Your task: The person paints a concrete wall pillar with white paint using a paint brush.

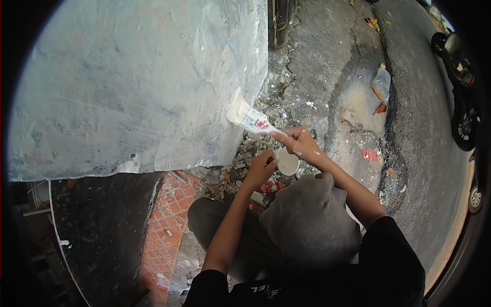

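My right hand (303, 145) is closed round the handle of a wide paintbrush (260, 123). Pale paint coats its bristles, which lie against the lower right part of a whitish, unevenly painted wall (148, 87). Paint specks dot the fingers of that hand. Just below it, my left hand (262, 167) grips the rim of a small round white cup (288, 162) between thumb and fingers. The cup's inside looks pale; how much paint it holds I cannot tell. My bent knees, in grey trousers, are beneath both forearms.
Broken, paint-spattered concrete (317, 77) runs beside the wall, with rubble and red scraps (270, 187) near my knees. A clear plastic bag (381, 84) lies by the asphalt road (414, 97). A motorcycle (460, 97) stands at far right. Orange patterned tiles (166, 230) border a dark surface (105, 225).
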A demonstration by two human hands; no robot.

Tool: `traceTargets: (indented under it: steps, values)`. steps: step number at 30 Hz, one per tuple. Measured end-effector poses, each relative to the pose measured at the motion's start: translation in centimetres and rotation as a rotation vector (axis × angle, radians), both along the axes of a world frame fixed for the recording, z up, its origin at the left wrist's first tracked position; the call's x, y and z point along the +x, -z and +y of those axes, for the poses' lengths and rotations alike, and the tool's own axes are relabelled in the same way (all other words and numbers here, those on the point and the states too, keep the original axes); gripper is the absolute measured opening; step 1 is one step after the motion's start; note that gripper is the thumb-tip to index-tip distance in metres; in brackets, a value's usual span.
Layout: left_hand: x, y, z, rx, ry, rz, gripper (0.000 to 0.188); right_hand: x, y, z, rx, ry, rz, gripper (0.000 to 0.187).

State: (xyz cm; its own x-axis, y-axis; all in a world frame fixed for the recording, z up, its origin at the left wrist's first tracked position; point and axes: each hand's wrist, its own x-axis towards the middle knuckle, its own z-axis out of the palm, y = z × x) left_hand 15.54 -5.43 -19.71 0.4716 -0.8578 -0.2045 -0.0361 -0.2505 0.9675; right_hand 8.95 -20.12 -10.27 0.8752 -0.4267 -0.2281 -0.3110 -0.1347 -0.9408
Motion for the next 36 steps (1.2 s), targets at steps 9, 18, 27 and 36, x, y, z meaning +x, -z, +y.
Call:
traceTargets:
  steps: [9,18,27,36]
  values:
    - [-1.4,-1.0,-1.1,0.034,0.106,-0.085,0.013,-0.7,-6.5,-1.0,-0.379,-0.058,0.2,0.043]
    - [-1.2,-0.8,-1.0,0.034,0.05,0.037,0.012,-1.2,-5.4,-2.3,-0.386,-0.038,-0.087,0.039]
    - [-0.4,-0.2,-0.1,0.029,-0.007,0.052,0.013,-1.9,0.0,-2.0,-0.429,0.192,0.007,0.035]
    - [-0.2,0.6,0.2,-0.004,-0.079,0.101,0.012,-0.8,0.2,1.3,-0.415,0.109,0.122,0.036]
